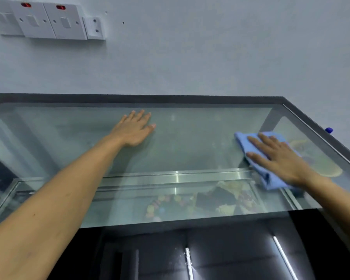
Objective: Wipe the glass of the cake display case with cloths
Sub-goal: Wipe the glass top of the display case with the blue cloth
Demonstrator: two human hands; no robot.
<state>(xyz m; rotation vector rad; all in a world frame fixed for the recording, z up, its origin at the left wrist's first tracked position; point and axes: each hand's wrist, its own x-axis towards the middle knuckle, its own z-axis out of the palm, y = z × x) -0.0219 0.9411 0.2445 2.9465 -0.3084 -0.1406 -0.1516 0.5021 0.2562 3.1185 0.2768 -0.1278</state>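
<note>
Top glass of cake display case being wiped, one hand bracing.

Blue microfibre cloth (257,158) is pressed flat on the glass top panel (190,142) at centre right of frame by the right hand (281,158); fingers straight and spread, palm down, nothing gripped, cloth just pinned under the palm, probably for even pressure across the wipe. Left hand (134,129) is laid flat on bare glass at upper centre, fingers extended, holding nothing, likely as a brace while leaning in. Both forearms are stretched forward from the bottom corners. Cakes (220,199) are seen blurred through the glass at lower centre. Wall switches (49,21) sit at upper left. Wipe is judged in progress near the right edge.
</note>
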